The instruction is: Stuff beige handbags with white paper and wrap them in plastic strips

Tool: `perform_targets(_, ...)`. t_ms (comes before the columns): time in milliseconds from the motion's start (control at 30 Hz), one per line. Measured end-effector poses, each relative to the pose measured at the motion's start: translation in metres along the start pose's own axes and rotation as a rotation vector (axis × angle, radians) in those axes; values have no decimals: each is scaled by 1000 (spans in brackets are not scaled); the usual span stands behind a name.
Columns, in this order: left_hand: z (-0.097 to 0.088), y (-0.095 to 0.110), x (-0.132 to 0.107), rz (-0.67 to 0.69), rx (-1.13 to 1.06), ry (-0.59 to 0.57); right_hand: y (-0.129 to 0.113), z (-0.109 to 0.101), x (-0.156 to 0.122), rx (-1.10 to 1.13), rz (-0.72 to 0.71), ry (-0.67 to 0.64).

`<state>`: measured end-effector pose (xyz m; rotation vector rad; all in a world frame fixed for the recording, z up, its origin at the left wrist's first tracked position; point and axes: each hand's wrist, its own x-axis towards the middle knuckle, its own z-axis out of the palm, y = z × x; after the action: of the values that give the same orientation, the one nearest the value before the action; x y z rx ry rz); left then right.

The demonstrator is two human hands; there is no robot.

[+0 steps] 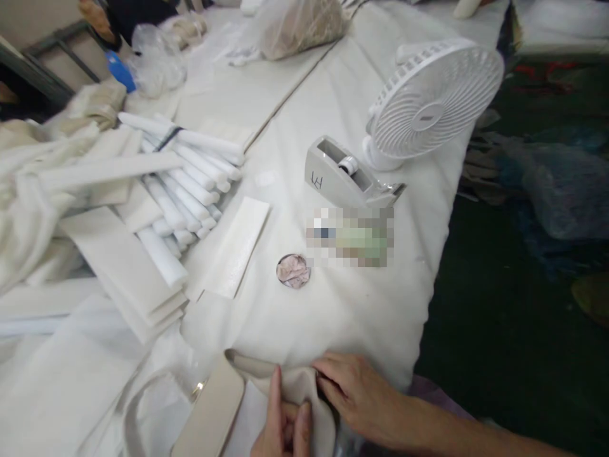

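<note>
A beige handbag (209, 409) lies at the near edge of the table, its flap folded to the left and its mouth open. A small gold-coloured metal fitting and a pale strap (130, 406) show beside the flap. My left hand (283, 422) is at the bag's mouth, index finger stretched along the inside and the other fingers curled against the bag. On the right, my right hand (359, 390) pinches the rim near the bag's corner. Its fingertips are partly hidden by the material.
Ahead stand a grey tape dispenser (337, 174) and a white fan (432, 108). White foam rolls (190, 171) and beige panels (118, 254) pile up at left. Crumpled pink paper (294, 271) fills a round hole. A person's hand (98, 22) shows far left. The table edge drops off right.
</note>
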<state>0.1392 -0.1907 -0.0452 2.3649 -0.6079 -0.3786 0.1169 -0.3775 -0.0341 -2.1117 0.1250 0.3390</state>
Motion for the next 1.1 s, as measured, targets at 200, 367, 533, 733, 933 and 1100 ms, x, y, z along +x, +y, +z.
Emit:
perform_targets(200, 13, -5, 4, 16, -127, 16, -6, 13, 6, -140, 134, 130)
perform_targets(367, 1, -8, 11, 126, -236, -172, 1, 3, 9, 104, 82, 61)
perform_targets(533, -24, 22, 16, -21, -278, -140, 10, -13, 5, 213, -35, -39)
perform_targets(733, -57, 75, -9, 7, -20, -176, 4, -12, -3, 207, -124, -78)
perform_targets(933, -42, 74, -54, 105, 496, 94, -6, -12, -21, 214, -124, -40)
perform_targets(1100, -27, 46, -69, 7, 772, 382, -23, -13, -25, 176, -216, -36)
